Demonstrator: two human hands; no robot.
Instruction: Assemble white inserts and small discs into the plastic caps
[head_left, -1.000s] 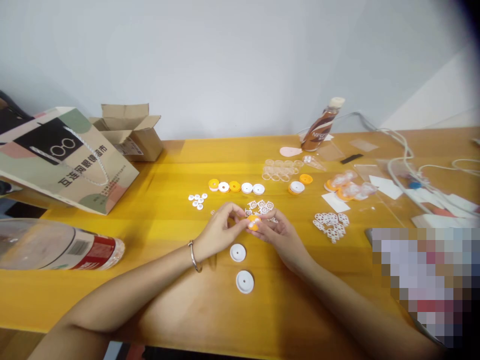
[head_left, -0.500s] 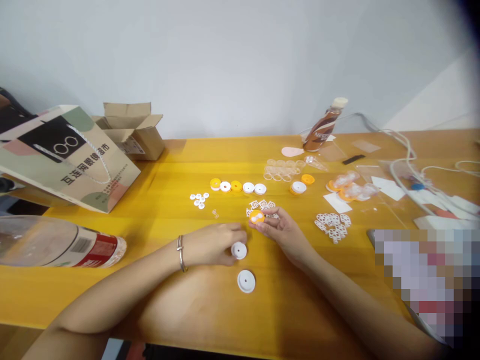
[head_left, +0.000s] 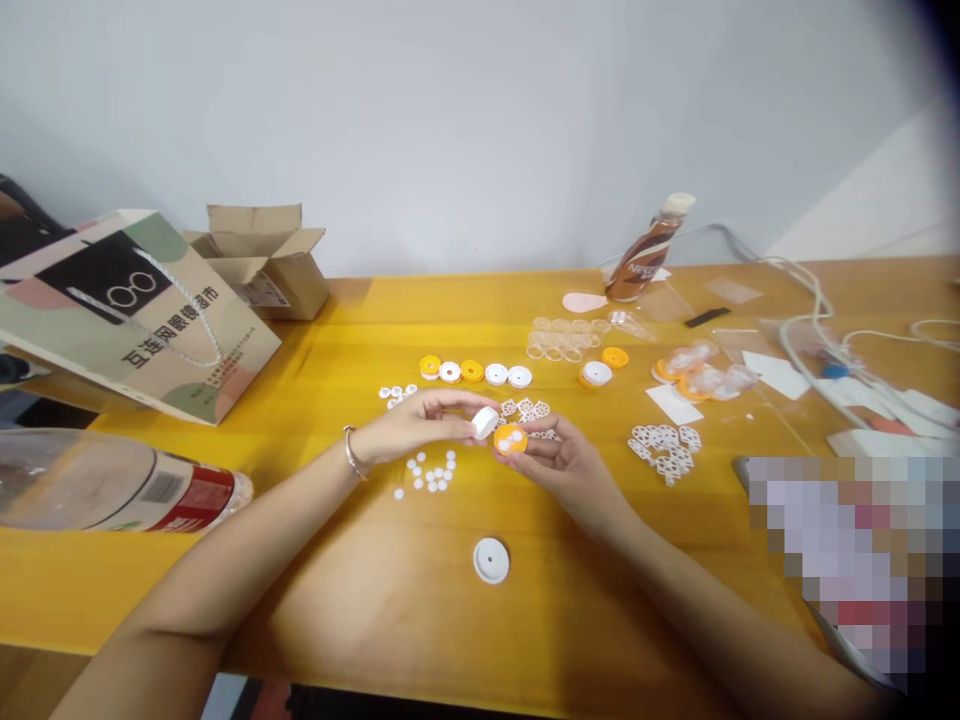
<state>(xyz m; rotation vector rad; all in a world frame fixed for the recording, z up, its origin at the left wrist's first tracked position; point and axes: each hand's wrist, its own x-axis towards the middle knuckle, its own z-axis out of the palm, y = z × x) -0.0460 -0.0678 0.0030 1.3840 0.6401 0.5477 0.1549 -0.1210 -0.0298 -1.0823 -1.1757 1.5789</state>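
Note:
My left hand (head_left: 431, 420) pinches a white round cap (head_left: 484, 423), tilted on its side. Close beside it, my right hand (head_left: 559, 455) holds an orange round cap (head_left: 511, 440) with small whitish, translucent pieces in it. The two caps are very near each other; whether they touch I cannot tell. A white disc with a centre hole (head_left: 491, 561) lies on the table below my hands. Small white dots (head_left: 435, 478) are scattered under my left forearm and wrist. White lattice-like wheel pieces (head_left: 534, 410) lie behind my fingers, partly hidden.
Behind my hands runs a row of white and yellow discs (head_left: 472, 371). Clear plastic rings (head_left: 566, 340) and a bottle (head_left: 649, 250) stand farther back. More lattice pieces (head_left: 666, 452) lie right. At left are a large bottle (head_left: 112, 485), a paper bag (head_left: 142, 310) and a cardboard box (head_left: 277, 270).
My left hand has lifted the white cap from near the table, up and forward beside the orange cap. Small white dots beneath that hand are now uncovered. My right hand has barely moved.

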